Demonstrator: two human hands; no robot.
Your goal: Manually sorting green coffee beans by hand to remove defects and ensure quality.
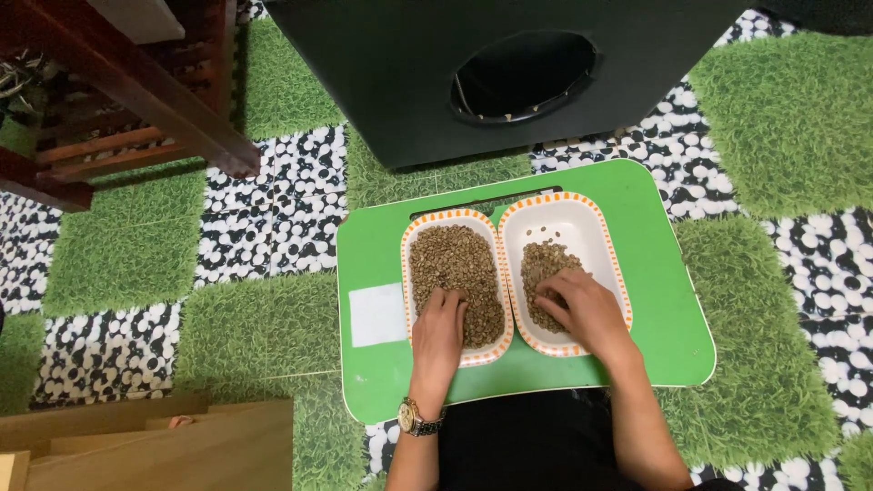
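Two white trays stood side by side in the middle of the green table [655, 273]. The left hand [439, 329] lay flat, fingers loosely spread, on the beans [455, 264] in the left tray [455, 285]. The right hand [587, 309], fingers curled, touched the smaller heap [543, 264] in the right tray [564, 271]; whether it pinched any, I could not tell.
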